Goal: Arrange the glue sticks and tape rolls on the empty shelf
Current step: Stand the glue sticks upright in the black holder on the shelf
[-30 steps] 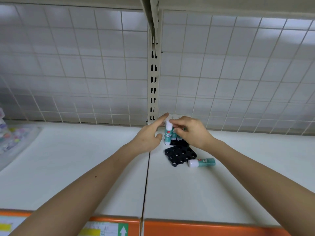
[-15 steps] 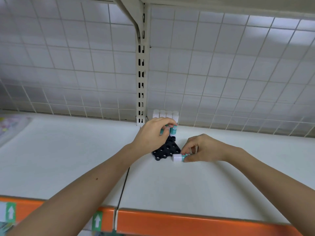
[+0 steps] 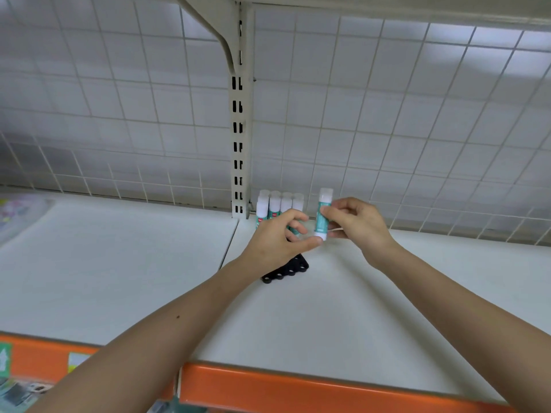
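The shelf (image 3: 328, 317) is a flat white board in two panels that meet at a dark seam (image 3: 228, 251) running front to back. An orange lip (image 3: 298, 386) runs along its front edge, with labels (image 3: 78, 360) on the left stretch. At the back stand a white wire grid (image 3: 119, 114) and a slotted upright (image 3: 240, 144) in line with the seam. Just right of the seam lies a black tray (image 3: 286, 271) with round holes; only its near edge shows. Behind it, close to the upright, four glue sticks (image 3: 274, 205) stand upright in a tight row, white caps up; whether they sit in the tray or on the board cannot be told. A blurred clear packet (image 3: 18, 210) lies at the far left.
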{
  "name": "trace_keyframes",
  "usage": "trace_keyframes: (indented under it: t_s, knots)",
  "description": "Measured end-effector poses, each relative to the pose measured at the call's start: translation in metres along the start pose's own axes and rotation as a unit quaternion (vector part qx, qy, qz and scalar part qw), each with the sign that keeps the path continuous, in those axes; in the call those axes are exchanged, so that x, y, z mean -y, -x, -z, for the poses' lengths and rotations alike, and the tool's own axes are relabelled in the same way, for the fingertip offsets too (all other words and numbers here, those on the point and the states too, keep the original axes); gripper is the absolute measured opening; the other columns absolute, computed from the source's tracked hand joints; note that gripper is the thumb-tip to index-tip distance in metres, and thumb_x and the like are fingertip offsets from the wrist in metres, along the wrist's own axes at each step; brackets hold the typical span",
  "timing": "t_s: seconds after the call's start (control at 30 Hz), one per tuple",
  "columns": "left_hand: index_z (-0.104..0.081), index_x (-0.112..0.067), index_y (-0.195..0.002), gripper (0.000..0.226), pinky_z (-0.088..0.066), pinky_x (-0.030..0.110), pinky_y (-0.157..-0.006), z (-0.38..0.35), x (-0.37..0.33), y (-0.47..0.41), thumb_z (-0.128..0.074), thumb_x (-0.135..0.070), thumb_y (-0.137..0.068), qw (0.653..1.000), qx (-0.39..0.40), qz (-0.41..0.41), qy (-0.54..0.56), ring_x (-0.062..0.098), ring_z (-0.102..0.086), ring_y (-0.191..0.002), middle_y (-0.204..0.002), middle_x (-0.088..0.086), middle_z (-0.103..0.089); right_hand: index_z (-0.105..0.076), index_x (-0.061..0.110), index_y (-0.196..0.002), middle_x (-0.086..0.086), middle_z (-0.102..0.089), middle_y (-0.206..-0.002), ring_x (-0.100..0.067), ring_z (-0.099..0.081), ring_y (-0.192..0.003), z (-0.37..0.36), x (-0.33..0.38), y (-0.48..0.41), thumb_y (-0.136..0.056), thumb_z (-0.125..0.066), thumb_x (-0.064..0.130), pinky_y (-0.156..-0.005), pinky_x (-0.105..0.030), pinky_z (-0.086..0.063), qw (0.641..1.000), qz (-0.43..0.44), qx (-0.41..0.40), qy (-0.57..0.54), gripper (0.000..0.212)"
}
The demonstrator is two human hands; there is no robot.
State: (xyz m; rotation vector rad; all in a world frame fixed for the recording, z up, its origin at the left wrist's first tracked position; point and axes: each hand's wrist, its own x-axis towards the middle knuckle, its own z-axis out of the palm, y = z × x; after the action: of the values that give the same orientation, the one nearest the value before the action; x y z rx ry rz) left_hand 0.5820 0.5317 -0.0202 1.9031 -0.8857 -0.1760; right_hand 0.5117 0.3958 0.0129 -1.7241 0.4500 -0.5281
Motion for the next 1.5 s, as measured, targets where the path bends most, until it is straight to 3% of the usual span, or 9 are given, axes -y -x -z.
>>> trace_keyframes:
  t_s: [0.23,0.4,0.53,0.63,0.7,0.77,0.97,1.17,1.5]
  knots:
    - [-0.064,-0.015,-0.098,0.016,-0.047,0.020,-0.080,0.004,0.000,-0.006,-0.065,-0.020,-0.082,1.000,-0.009,0.020,0.019,0.016,-0.061,-0.072,-0.091,0.010,-0.069,-0.057,0.023,-0.085,0.006,-0.060,-0.083,-0.009,-0.062,-0.065,-0.015,0.016,-0.002,-0.080,-0.067,0.024,-0.062,-0.021,-0.055,0.996,0.063,0.050,0.038,0.011]
    - [-0.065,-0.021,-0.104,0.021,-0.048,0.031,-0.091,0.020,0.006,-0.005,-0.062,-0.016,-0.083,0.997,0.042,0.051,0.038,0.022,-0.066,-0.093,-0.099,0.004,-0.071,-0.061,0.029,-0.096,0.008,-0.061,-0.087,-0.013,-0.062,-0.075,-0.022,0.025,-0.010,-0.082,-0.065,0.019,-0.069,-0.022,-0.055,0.990,0.094,0.075,0.076,0.018]
    - [-0.062,-0.027,-0.094,0.011,-0.044,0.010,-0.076,0.034,0.011,-0.007,-0.061,-0.022,-0.084,0.998,0.040,0.022,-0.046,0.001,-0.060,-0.072,-0.095,-0.006,-0.068,-0.063,0.032,-0.084,0.010,-0.061,-0.078,-0.010,-0.061,-0.075,-0.033,0.027,-0.016,-0.077,-0.070,0.018,-0.077,-0.025,-0.053,0.983,0.117,0.073,0.119,0.017]
    - [-0.065,-0.022,-0.092,0.011,-0.036,-0.003,-0.062,0.050,0.015,-0.007,-0.059,-0.019,-0.083,0.995,-0.045,-0.012,-0.086,-0.013,-0.053,-0.060,-0.077,-0.017,-0.060,-0.064,0.030,-0.084,0.012,-0.061,-0.073,-0.005,-0.060,-0.070,-0.041,0.022,-0.022,-0.074,-0.071,0.019,-0.077,-0.023,-0.051,0.979,0.131,0.043,0.148,0.016]
    - [-0.065,-0.018,-0.084,0.009,-0.034,-0.002,-0.060,0.061,0.018,-0.006,-0.058,-0.015,-0.083,0.990,-0.097,-0.043,-0.096,-0.012,-0.052,-0.060,-0.072,-0.017,-0.058,-0.065,0.026,-0.088,0.012,-0.061,-0.072,0.003,-0.057,-0.062,-0.048,0.017,-0.024,-0.075,-0.071,0.018,-0.072,-0.012,-0.048,0.974,0.145,0.031,0.173,0.016]
    - [-0.066,-0.016,-0.093,0.014,-0.034,-0.002,-0.062,0.067,0.024,-0.006,-0.057,-0.012,-0.084,0.985,-0.106,-0.071,-0.114,-0.003,-0.053,-0.064,-0.084,-0.012,-0.061,-0.067,0.019,-0.095,0.008,-0.062,-0.075,0.004,-0.057,-0.063,-0.055,0.012,-0.025,-0.076,-0.070,0.016,-0.065,0.001,-0.041,0.967,0.159,0.022,0.197,0.019]
    - [-0.049,-0.018,-0.131,0.044,-0.031,0.007,-0.087,0.064,0.042,-0.013,-0.052,-0.011,-0.088,0.980,-0.030,-0.093,-0.176,0.012,-0.053,-0.109,-0.133,-0.006,-0.052,-0.068,0.008,-0.103,-0.006,-0.068,-0.088,-0.012,-0.062,-0.077,-0.065,-0.001,-0.026,-0.078,-0.068,0.011,-0.073,-0.003,-0.044,0.958,0.177,-0.002,0.226,0.025]
    - [-0.049,-0.015,-0.130,0.044,-0.040,0.023,-0.096,0.065,0.048,-0.014,-0.052,-0.008,-0.087,0.978,-0.019,-0.121,-0.168,0.016,-0.052,-0.113,-0.134,-0.003,-0.050,-0.068,0.007,-0.105,-0.010,-0.069,-0.097,-0.011,-0.060,-0.077,-0.074,-0.011,-0.017,-0.082,-0.063,0.004,-0.070,0.006,-0.038,0.941,0.225,-0.003,0.253,0.024]
    - [-0.042,-0.020,-0.136,0.051,-0.031,0.021,-0.101,0.061,0.058,-0.013,-0.041,-0.024,-0.085,0.974,-0.010,-0.116,-0.195,0.016,-0.042,-0.126,-0.142,-0.008,-0.042,-0.065,0.012,-0.113,-0.014,-0.068,-0.099,-0.027,-0.063,-0.089,-0.076,-0.012,-0.010,-0.088,-0.056,0.010,-0.085,-0.036,-0.049,0.935,0.191,0.012,0.297,0.027]
